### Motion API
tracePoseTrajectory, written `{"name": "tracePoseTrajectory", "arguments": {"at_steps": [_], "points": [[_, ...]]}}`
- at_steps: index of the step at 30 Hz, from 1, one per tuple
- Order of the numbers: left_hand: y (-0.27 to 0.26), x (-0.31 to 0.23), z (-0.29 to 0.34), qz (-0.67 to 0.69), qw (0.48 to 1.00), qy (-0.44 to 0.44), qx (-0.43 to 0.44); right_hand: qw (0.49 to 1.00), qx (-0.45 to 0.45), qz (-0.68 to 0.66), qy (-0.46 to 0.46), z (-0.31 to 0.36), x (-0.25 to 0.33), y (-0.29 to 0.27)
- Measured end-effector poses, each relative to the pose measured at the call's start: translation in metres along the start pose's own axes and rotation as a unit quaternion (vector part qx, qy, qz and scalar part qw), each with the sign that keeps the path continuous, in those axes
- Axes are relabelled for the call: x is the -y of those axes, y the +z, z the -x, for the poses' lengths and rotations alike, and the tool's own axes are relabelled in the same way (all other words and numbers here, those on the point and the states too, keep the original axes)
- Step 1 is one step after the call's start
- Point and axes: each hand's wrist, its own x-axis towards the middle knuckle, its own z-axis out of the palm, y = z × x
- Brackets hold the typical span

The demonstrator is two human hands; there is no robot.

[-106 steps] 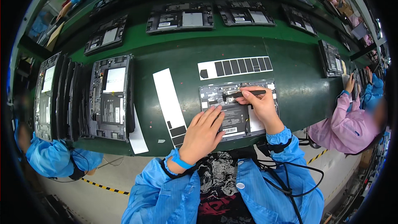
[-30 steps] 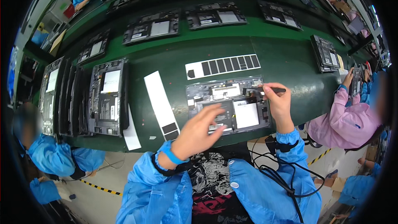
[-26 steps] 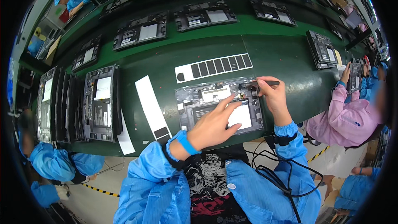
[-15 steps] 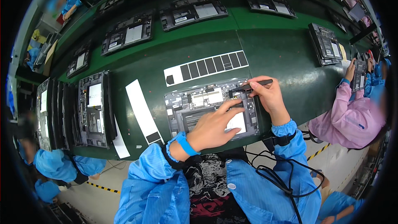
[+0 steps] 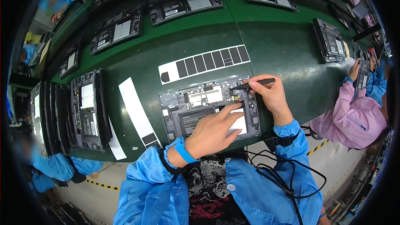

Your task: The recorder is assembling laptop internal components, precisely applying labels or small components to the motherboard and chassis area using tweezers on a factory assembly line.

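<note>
An opened tablet-like device (image 5: 171,118) lies in front of me, its circuit board, dark battery and a white panel exposed. My right hand (image 5: 273,98) is closed around black tweezers (image 5: 263,84). Their tips point left, over the upper right part of the circuit board (image 5: 206,96); whether they grip anything is too small to tell. Across the lower middle of the device lies my left hand (image 5: 212,131), fingers stretched and apart, holding nothing. Its fingertips are close to the board, just below the tweezers, beside a small yellow spot. Part of the battery is hidden under this hand.
Beyond the device lies a white sheet with black rectangular stickers (image 5: 204,63). A white strip (image 5: 137,110) and upright stacked devices (image 5: 87,112) are at left. More opened devices (image 5: 187,3) line the far side. A person in pink (image 5: 348,114) works at right.
The view has shifted a little, so the table things appear slightly farther left. The tweezers' tips have moved slightly over the board. My left fingers have slid a little down from them.
</note>
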Motion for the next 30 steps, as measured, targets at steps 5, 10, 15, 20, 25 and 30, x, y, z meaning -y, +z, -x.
{"name": "tracePoseTrajectory", "arguments": {"at_steps": [5,10,15,20,25,30], "points": [[0.002,0.003,0.000,-0.019,0.999,0.027,0.016,1.000,-0.013,0.015,-0.002,0.000,0.000,0.000],[0.001,0.003,0.000,-0.024,0.999,0.022,0.010,1.000,-0.004,-0.004,-0.006,-0.004,-0.002,-0.001],[0.007,-0.005,0.000,0.037,0.996,-0.073,-0.035,1.000,-0.003,-0.012,-0.007,-0.002,-0.002,-0.001],[0.010,-0.005,-0.002,-0.026,0.999,-0.019,-0.031,1.000,-0.005,-0.013,-0.009,0.002,-0.003,-0.001],[0.011,-0.001,-0.004,-0.033,0.999,0.009,-0.018,1.000,-0.005,0.013,-0.015,0.000,-0.003,0.000],[0.011,-0.008,-0.012,-0.163,0.986,-0.020,-0.009,1.000,0.002,0.008,-0.029,-0.005,0.001,0.000]]}}
